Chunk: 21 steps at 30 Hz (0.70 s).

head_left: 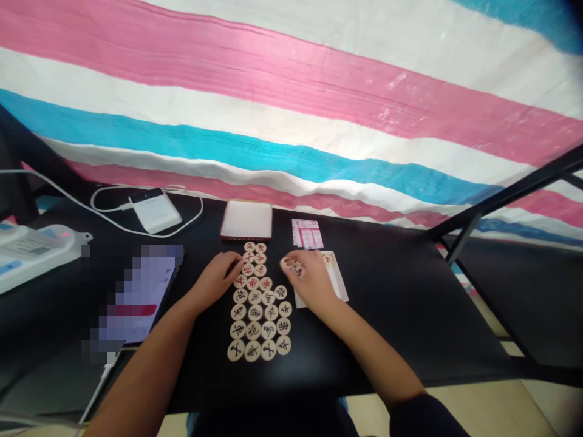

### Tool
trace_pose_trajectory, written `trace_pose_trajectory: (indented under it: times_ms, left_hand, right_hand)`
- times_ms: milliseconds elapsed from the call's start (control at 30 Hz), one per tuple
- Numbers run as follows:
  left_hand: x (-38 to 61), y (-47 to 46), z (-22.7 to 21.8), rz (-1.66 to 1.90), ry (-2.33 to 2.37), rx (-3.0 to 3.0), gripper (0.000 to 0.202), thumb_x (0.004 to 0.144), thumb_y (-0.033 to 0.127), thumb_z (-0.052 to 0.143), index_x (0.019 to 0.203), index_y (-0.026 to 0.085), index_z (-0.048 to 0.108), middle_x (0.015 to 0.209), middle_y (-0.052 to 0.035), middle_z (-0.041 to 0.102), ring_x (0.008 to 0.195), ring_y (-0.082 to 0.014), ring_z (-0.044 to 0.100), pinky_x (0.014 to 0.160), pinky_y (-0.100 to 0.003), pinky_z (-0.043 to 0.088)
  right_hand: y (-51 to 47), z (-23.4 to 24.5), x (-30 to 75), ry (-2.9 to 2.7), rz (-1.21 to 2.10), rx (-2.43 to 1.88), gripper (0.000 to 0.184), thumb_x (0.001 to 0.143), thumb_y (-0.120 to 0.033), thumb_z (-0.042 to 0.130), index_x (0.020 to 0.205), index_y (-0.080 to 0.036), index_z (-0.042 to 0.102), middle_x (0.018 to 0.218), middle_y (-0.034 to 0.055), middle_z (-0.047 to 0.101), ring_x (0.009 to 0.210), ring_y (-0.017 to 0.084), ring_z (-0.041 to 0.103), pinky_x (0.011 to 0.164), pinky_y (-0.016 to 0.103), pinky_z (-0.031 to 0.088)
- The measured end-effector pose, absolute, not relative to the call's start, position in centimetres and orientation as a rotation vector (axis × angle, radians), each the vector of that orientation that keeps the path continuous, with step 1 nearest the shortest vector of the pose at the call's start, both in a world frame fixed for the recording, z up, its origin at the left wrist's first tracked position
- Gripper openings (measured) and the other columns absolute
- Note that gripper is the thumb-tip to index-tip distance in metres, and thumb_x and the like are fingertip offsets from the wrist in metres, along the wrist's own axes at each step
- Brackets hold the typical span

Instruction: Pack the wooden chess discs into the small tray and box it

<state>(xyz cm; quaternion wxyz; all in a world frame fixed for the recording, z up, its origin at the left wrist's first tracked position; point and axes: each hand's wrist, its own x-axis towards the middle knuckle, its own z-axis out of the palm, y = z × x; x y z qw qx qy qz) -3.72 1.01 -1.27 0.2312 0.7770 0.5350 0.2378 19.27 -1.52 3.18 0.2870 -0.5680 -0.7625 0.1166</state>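
Round wooden Chinese chess pieces (pixel 255 312) lie face up in rows on a black table (pixel 387 346). Pieces with red characters (pixel 260 271) make up the far rows, black-character ones the near rows. My left hand (pixel 216 279) rests at the left edge of the red rows, fingers bent and slightly apart, tips beside the pieces, holding nothing. Over a shallow white box (pixel 337 279) to the right, my right hand (pixel 314 282) pinches a red-character piece (pixel 286 262) at its fingertips. A few more pieces lie by its fingers, partly hidden; another sits in the box's far corner.
An open box lid (pixel 248 220) stands behind the rows, with a pink-and-white printed paper (pixel 307 233) to its right. Leftward are a white power bank (pixel 157 212) with a cable, a phone (pixel 141 297) and a power strip (pixel 40 252). A striped sheet (pixel 291 91) hangs behind.
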Motion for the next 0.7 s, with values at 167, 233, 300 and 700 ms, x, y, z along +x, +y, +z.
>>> trace_pose_trajectory:
  times_ms: [167, 233, 300, 700]
  left_hand:
    - [-3.7, 1.0, -1.2, 0.646, 1.472, 2.128, 0.030, 0.085, 0.041, 0.036, 0.083, 0.018, 0.055, 0.077, -0.0044, 0.060, 0.074, -0.0199, 0.053, 0.071, -0.031, 0.041]
    - [-3.7, 1.0, -1.1, 0.643, 1.484, 2.124, 0.031, 0.085, 0.042, 0.036, 0.084, 0.018, 0.055, 0.076, -0.0045, 0.060, 0.073, -0.0197, 0.053, 0.070, -0.031, 0.041]
    - [-3.6, 1.0, -1.1, 0.625, 1.495, 2.117, 0.031, 0.085, 0.042, 0.035, 0.084, 0.018, 0.055, 0.076, -0.0046, 0.060, 0.072, -0.0195, 0.052, 0.069, -0.031, 0.041]
    - [-3.6, 0.8, -1.2, 0.675, 1.472, 2.112, 0.029, 0.087, 0.039, 0.035, 0.083, 0.018, 0.055, 0.077, -0.0041, 0.059, 0.075, -0.0191, 0.053, 0.072, -0.032, 0.042]
  right_hand:
    - [-3.6, 2.5, 24.7, -1.826, 0.153, -1.724, 0.011, 0.075, -0.025, 0.059, 0.084, -0.019, 0.060, 0.085, 0.0038, 0.065, 0.078, 0.020, 0.048, 0.074, 0.033, 0.040]
    - [-3.8, 1.6, 25.8, -1.836, 0.140, -1.766, 0.011, 0.075, -0.025, 0.059, 0.083, -0.019, 0.061, 0.085, 0.0041, 0.066, 0.077, 0.021, 0.048, 0.073, 0.033, 0.040]
    - [-3.7, 0.7, 26.0, -1.857, 0.141, -1.770, 0.010, 0.075, -0.025, 0.059, 0.083, -0.019, 0.063, 0.085, 0.0041, 0.067, 0.076, 0.020, 0.047, 0.073, 0.033, 0.039]
    - [-1.8, 3.1, 22.6, -1.834, 0.034, -1.620, 0.014, 0.082, -0.022, 0.050, 0.077, -0.019, 0.062, 0.081, 0.0047, 0.065, 0.076, 0.019, 0.048, 0.075, 0.034, 0.037]
